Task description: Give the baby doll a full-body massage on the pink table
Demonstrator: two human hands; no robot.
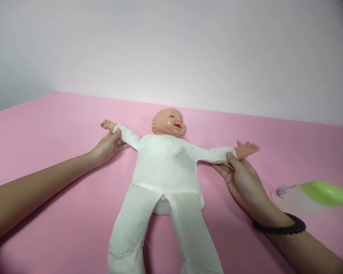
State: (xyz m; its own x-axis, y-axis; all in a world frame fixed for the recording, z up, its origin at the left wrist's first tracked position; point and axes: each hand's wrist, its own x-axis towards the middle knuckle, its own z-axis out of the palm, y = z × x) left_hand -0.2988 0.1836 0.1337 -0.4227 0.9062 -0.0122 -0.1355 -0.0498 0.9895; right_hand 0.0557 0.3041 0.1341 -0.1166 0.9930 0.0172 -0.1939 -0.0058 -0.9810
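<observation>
A baby doll (167, 163) with a plastic head and a white cloth body lies on its back, arms stretched out to both sides. Its head is turned to the right, and its lower legs run out of the picture at the bottom. My left hand (107, 147) grips the doll's arm on the left near the wrist, thumb on top and fingers underneath. On the other side, my right hand (242, 179) holds the opposite arm just below the plastic hand, with the thumb over the white cloth. Parts of my fingers are hidden beneath both arms.
The doll rests on a pink surface (60, 224) that meets a pale wall (171, 53) at the back. To the right of my right hand lies a clear bottle with a green cap (326, 193), on its side. A black band (282, 227) circles my right wrist.
</observation>
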